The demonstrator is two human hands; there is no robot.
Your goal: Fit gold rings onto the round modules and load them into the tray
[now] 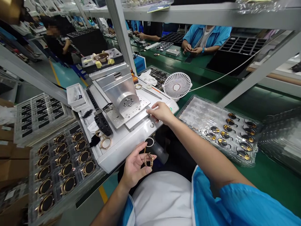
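Note:
My left hand (135, 166) is closed on a gold watch case (148, 160), held between thumb and fingers in front of my body. A pale ring (150, 142) shows just beyond its fingertips; I cannot tell whether they touch it. Over the front edge of a white bench machine (141, 138), my right hand (162, 113) has its fingers apart, the tips at a metal plate (138, 119). Above that plate stands a silver metal block (119, 91), topped by a dark fixture (102, 59) with a gold ring in it. Another gold watch case (105, 143) lies on the machine's left.
On the left, a clear tray (55, 153) holds rows of round, gold-rimmed watch parts. To the right, another tray (195, 110) holds round parts with dark tails. A white fan (177, 86) stands behind the machine. A co-worker (207, 39) sits across the green bench.

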